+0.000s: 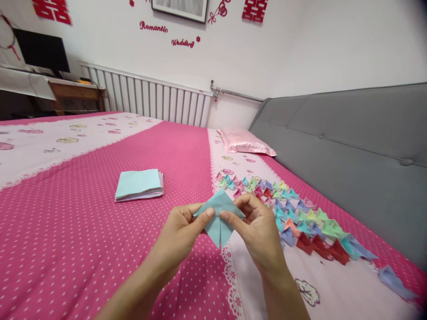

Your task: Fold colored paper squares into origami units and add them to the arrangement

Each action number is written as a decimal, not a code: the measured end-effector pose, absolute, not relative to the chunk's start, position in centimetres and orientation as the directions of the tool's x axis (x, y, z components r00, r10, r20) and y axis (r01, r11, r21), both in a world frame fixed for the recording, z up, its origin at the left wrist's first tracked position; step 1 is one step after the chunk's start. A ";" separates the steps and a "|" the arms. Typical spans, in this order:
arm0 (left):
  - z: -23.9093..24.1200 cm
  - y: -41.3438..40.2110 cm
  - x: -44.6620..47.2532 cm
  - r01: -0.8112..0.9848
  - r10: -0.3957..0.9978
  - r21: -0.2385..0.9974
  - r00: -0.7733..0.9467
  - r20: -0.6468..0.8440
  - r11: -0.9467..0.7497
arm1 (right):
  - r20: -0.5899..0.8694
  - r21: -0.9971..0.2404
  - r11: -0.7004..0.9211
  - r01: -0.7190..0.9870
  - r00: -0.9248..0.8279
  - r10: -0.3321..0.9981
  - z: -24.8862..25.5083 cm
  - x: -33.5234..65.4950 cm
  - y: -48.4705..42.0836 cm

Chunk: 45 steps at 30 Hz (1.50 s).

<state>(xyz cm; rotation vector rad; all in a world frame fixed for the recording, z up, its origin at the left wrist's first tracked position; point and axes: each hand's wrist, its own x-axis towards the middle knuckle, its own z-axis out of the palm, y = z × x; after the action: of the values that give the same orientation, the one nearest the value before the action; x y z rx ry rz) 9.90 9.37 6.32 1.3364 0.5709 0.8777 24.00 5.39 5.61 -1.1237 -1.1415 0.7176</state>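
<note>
A light blue sheet of origami paper, folded to a diamond with a slit down its lower half, is held up above the bed. My left hand pinches its left side, thumb on the front face. On the right side my right hand grips it the same way, the two thumbs nearly meeting at the middle. The fingers behind the paper are partly hidden. A stack of square paper, light blue on top, lies to the left. Many small folded paper boats in several colours stand in rows to the right.
The bed's pink dotted cover spreads beneath everything. A pink pillow rests by the grey headboard at right. Beyond the bed are a white radiator and a desk with a black monitor.
</note>
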 end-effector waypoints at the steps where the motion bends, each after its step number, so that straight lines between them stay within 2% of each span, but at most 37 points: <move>1: 6.3 9.4 9.9 -0.224 0.808 0.975 0.576 0.128 0.005 | 0.334 -0.942 0.328 0.076 0.312 0.889 5.7 23.9 5.4; 5: 6.4 9.5 10.0 -0.251 0.797 0.968 0.589 0.133 0.024 | 0.351 -0.930 0.366 0.028 0.360 0.864 5.9 23.6 5.4; 16: 6.5 9.4 9.6 -0.260 0.815 0.963 0.571 0.101 0.063 | 0.274 -0.948 0.314 -0.044 0.388 0.880 6.2 24.1 5.2; 22: 6.7 9.5 9.7 -0.294 0.824 0.952 0.558 0.100 0.084 | 0.266 -0.958 0.286 0.011 0.403 0.875 6.3 24.2 5.1; 29: 6.8 9.5 9.7 -0.277 0.827 0.960 0.550 0.117 0.048 | 0.343 -0.939 0.321 0.124 0.402 0.849 6.5 24.8 5.0; 38: 6.2 9.6 9.8 -0.137 0.879 0.991 0.472 0.069 -0.004 | 0.332 -0.943 0.304 0.137 0.294 0.896 6.3 24.8 4.9; 45: 5.8 9.5 10.2 -0.019 0.774 0.998 0.630 0.054 -0.054 | 0.271 -0.958 0.243 0.150 0.212 0.939 6.3 24.9 4.9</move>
<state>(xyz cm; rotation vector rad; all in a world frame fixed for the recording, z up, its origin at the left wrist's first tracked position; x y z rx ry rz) 10.16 9.53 5.79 1.4982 0.6640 0.7302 24.90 4.94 6.28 -1.2004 -1.2353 0.7876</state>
